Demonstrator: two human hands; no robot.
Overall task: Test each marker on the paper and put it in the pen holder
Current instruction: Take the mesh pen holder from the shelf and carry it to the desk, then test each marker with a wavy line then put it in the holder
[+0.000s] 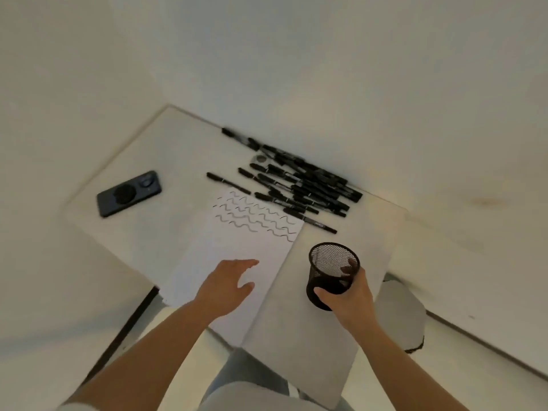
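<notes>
A white sheet of paper point(237, 262) lies on the table, its far end covered with rows of wavy test lines. Beyond it, several black markers point(299, 182) lie in a loose pile by the wall, and one marker point(226, 182) lies apart at the paper's far corner. My right hand point(345, 295) grips a black mesh pen holder point(329, 274), which stands upright and looks empty, to the right of the paper. My left hand point(228, 284) hovers over the near part of the paper with fingers spread, holding nothing.
A dark phone point(129, 192) lies face down at the table's left. A small round cap or ring point(261, 158) sits beside the marker pile. The pale table point(320, 336) ends close to my body. A wall rises right behind the markers.
</notes>
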